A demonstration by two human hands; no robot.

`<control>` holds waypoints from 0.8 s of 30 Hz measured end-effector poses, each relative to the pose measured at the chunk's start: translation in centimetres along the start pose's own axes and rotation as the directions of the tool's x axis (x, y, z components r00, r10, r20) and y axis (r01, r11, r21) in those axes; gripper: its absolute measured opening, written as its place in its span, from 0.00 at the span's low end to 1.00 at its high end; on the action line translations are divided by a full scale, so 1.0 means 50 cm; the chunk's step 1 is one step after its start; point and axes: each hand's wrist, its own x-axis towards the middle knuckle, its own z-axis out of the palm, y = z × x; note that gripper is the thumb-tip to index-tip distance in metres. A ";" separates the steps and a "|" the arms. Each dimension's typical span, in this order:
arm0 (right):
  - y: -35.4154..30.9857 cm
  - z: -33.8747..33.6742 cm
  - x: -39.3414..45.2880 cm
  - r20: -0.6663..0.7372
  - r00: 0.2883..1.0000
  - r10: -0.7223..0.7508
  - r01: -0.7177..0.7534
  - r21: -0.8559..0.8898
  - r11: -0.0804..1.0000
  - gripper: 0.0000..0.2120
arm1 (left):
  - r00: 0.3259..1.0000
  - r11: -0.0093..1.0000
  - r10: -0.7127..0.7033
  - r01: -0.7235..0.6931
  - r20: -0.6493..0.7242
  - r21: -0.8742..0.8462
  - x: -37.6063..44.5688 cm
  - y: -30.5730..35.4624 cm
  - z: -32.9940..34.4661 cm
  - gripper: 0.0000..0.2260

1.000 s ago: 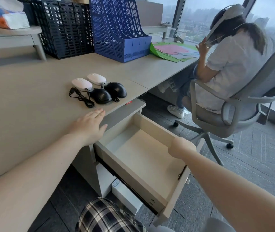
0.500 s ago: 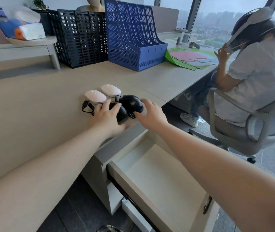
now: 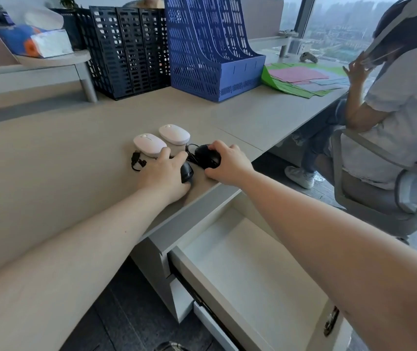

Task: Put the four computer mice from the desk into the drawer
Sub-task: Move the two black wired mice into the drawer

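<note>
My left hand (image 3: 163, 177) is cupped over the nearer black mouse (image 3: 186, 172) and my right hand (image 3: 229, 162) clamps the other black mouse (image 3: 206, 154), both by the desk (image 3: 50, 173) front edge above the open empty drawer (image 3: 248, 269). They look light, rigid, smooth shells, so I'd pinch the sides and mind the trailing cables (image 3: 136, 160); two white mice (image 3: 149, 144) sit just behind, untouched

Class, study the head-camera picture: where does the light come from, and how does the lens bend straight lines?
Head view: daylight enters through the window at upper right, hazy and soft, so shadows under the hands are faint; the wide lens bows the desk edge and stretches the forearms near the frame's border; focus is fairly even.
</note>
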 end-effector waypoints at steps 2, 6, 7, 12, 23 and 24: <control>0.010 -0.008 -0.022 -0.037 0.999 0.008 -0.007 0.023 1.000 0.28 | 0.999 0.999 0.047 -0.047 -0.017 -0.011 -0.015 0.006 0.002 0.25; 0.051 -0.016 -0.091 -0.085 0.995 0.052 -0.037 0.172 0.984 0.29 | 0.987 0.987 0.158 -0.158 -0.039 -0.008 -0.068 0.047 0.005 0.23; 0.064 -0.018 -0.110 -0.099 0.993 0.060 -0.038 0.212 0.977 0.29 | 0.983 0.983 0.182 -0.182 -0.029 0.000 -0.083 0.064 0.004 0.24; 0.130 -0.046 -0.196 -0.109 0.990 0.090 -0.054 0.296 0.954 0.27 | 0.956 0.956 0.293 -0.293 0.009 0.002 -0.148 0.162 -0.003 0.23; 0.284 -0.010 -0.289 0.055 0.948 0.312 -0.315 0.280 0.907 0.22 | 0.923 0.945 0.305 -0.324 0.235 0.044 -0.261 0.292 0.111 0.26; 0.292 -0.001 -0.288 0.073 0.948 0.309 -0.317 0.270 0.909 0.21 | 0.921 0.948 0.288 -0.312 0.262 0.058 -0.263 0.290 0.126 0.26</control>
